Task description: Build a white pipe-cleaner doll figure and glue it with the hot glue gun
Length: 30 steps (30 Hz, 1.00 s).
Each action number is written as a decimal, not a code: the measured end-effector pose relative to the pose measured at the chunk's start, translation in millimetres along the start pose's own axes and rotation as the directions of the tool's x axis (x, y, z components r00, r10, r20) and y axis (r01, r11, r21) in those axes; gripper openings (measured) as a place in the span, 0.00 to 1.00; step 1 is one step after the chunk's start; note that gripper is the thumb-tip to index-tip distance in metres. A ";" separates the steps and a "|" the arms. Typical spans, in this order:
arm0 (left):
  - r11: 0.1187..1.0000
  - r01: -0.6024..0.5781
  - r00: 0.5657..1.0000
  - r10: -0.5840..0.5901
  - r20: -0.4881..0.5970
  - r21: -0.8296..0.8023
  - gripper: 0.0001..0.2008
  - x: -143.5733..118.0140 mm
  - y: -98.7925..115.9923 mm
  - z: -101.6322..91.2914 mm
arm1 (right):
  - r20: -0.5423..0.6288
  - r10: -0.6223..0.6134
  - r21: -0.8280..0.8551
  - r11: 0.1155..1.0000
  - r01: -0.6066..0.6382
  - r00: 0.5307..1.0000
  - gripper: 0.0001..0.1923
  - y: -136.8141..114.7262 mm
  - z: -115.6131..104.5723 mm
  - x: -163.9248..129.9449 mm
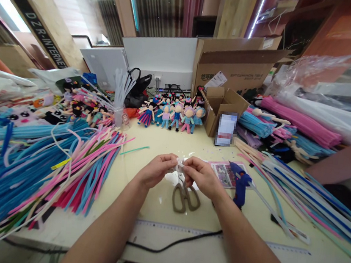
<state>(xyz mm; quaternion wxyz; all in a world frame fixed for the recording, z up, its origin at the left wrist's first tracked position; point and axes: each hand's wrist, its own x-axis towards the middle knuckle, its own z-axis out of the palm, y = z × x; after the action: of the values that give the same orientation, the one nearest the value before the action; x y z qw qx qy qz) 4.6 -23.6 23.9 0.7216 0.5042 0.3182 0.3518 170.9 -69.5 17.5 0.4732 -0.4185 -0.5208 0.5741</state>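
On the near side of the left hand [160, 168] and right hand [204, 178], scissors [185, 193] show matt, plastic-looking handles against the smooth, glossy surface [167, 143]. Right of the right hand, the glue gun [240, 190] is smooth plastic; left of the left hand, the craft stems [30, 169] look fuzzy. Beyond both, the large box [225, 65] is matt cardboard.

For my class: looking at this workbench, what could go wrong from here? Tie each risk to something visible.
The left hand and right hand are close to the blade end of the scissors, so fingers might brush an edge.
The glue gun lies beside the right forearm; a sideways move could knock it, or burn if hot.
The black cord runs toward that forearm and could snag.
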 end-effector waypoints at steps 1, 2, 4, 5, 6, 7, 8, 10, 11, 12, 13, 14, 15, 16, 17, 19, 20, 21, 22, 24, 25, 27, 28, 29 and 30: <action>1.000 -0.002 1.000 0.002 0.001 0.014 0.13 -0.1 0.5 -0.1 | 0.006 0.001 -0.010 1.000 -0.001 1.000 0.13 -0.9 -1.0 -0.2; 1.000 -0.009 1.000 0.008 0.006 0.030 0.13 -0.4 1.4 -0.4 | 0.009 0.001 -0.020 1.000 -0.001 1.000 0.13 -2.1 -2.5 -0.5; 0.997 -0.042 0.999 0.040 0.032 0.069 0.12 -1.5 4.2 -1.5 | -0.018 -0.029 -0.061 0.998 0.027 0.999 0.12 -5.4 -6.5 -0.9; 0.994 -0.067 0.997 0.062 0.050 0.092 0.12 -2.2 5.8 -2.2 | -0.060 -0.077 -0.107 0.992 0.070 0.995 0.11 -7.1 -8.7 -1.2; 0.989 -0.090 0.994 0.082 0.069 0.117 0.12 -3.0 7.4 -3.0 | -0.109 -0.149 -0.182 0.975 0.127 0.983 0.09 -8.8 -10.6 -1.5; 0.984 -0.109 0.991 0.097 0.087 0.144 0.12 -3.7 8.7 -3.7 | -0.146 -0.238 -0.281 0.940 0.191 0.960 0.07 -10.1 -12.2 -1.7; 0.978 -0.122 0.989 0.106 0.103 0.170 0.11 -4.5 9.7 -4.3 | -0.153 -0.332 -0.388 0.886 0.253 0.931 0.06 -11.0 -13.1 -1.9; 0.968 -0.131 0.986 0.105 0.128 0.215 0.11 -5.6 10.4 -4.9 | -0.087 -0.472 -0.556 0.754 0.350 0.877 0.06 -11.5 -13.1 -2.4; 0.964 -0.133 0.985 0.103 0.137 0.232 0.10 -5.9 10.2 -4.8 | -0.038 -0.502 -0.600 0.703 0.382 0.864 0.06 -11.2 -12.3 -2.6; 0.961 -0.132 0.985 0.099 0.144 0.244 0.10 -5.9 9.6 -4.7 | 0.002 -0.517 -0.622 0.670 0.406 0.856 0.05 -10.7 -11.1 -2.8; 0.960 -0.129 0.985 0.094 0.146 0.249 0.10 -5.6 8.9 -4.4 | 0.024 -0.524 -0.631 0.653 0.420 0.851 0.03 -10.0 -9.9 -2.9; 0.961 -0.126 0.986 0.095 0.135 0.248 0.09 -5.0 8.1 -4.0 | 0.026 -0.531 -0.634 0.646 0.424 0.847 0.02 -9.3 -8.7 -3.1; 0.962 -0.129 0.989 0.107 0.103 0.241 0.09 -4.0 7.2 -3.7 | 0.010 -0.540 -0.636 0.646 0.422 0.842 0.02 -8.7 -7.7 -3.2; 0.962 -0.140 0.990 0.132 0.051 0.233 0.10 -2.9 6.3 -3.6 | -0.015 -0.551 -0.635 0.650 0.418 0.834 0.03 -8.2 -6.8 -3.3; 0.960 -0.160 0.986 0.168 -0.016 0.231 0.11 -1.6 5.5 -3.5 | -0.048 -0.562 -0.633 0.657 0.410 0.826 0.03 -7.8 -6.1 -3.3; 0.942 -0.215 0.953 0.259 -0.155 0.257 0.11 0.7 4.2 -3.7 | -0.115 -0.575 -0.625 0.675 0.391 0.810 0.04 -7.2 -4.7 -3.3; 0.930 -0.234 0.932 0.298 -0.206 0.284 0.10 1.5 3.7 -3.8 | -0.141 -0.579 -0.622 0.683 0.383 0.803 0.04 -6.9 -3.9 -3.3; 0.918 -0.244 0.915 0.324 -0.240 0.311 0.09 1.9 3.4 -3.6 | -0.165 -0.580 -0.619 0.691 0.374 0.798 0.05 -6.6 -3.0 -3.4; 0.909 -0.247 0.904 0.341 -0.257 0.337 0.09 1.8 3.3 -3.1 | -0.187 -0.581 -0.617 0.697 0.365 0.792 0.05 -6.1 -2.0 -3.4; 0.895 -0.240 0.900 0.350 -0.259 0.375 0.10 0.6 3.4 -0.8 | -0.213 -0.584 -0.620 0.700 0.353 0.783 0.05 -5.1 0.4 -3.6; 0.893 -0.233 0.904 0.345 -0.251 0.385 0.10 -0.2 3.6 0.9 | -0.216 -0.585 -0.624 0.699 0.351 0.782 0.05 -4.6 1.6 -3.7; 0.900 -0.214 0.918 0.319 -0.238 0.381 0.10 -1.6 4.0 4.9 | -0.199 -0.585 -0.631 0.690 0.354 0.786 0.05 -3.8 3.5 -4.0; 0.911 -0.201 0.924 0.298 -0.238 0.361 0.09 -1.9 3.9 6.7 | -0.182 -0.582 -0.633 0.687 0.359 0.793 0.05 -3.5 4.1 -4.0; 0.925 -0.186 0.931 0.273 -0.241 0.330 0.09 -1.9 3.7 8.2 | -0.165 -0.577 -0.630 0.686 0.365 0.800 0.04 -3.3 4.4 -4.0; 0.941 -0.170 0.938 0.245 -0.244 0.292 0.09 -1.5 3.1 9.1 | -0.150 -0.571 -0.621 0.690 0.372 0.807 0.04 -3.2 4.4 -3.8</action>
<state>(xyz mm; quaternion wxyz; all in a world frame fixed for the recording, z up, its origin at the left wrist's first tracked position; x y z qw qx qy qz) 10.6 -28.7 29.6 0.5540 0.5735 0.4049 0.4475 167.7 -74.1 21.2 0.5415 -0.4785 -0.6697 0.1714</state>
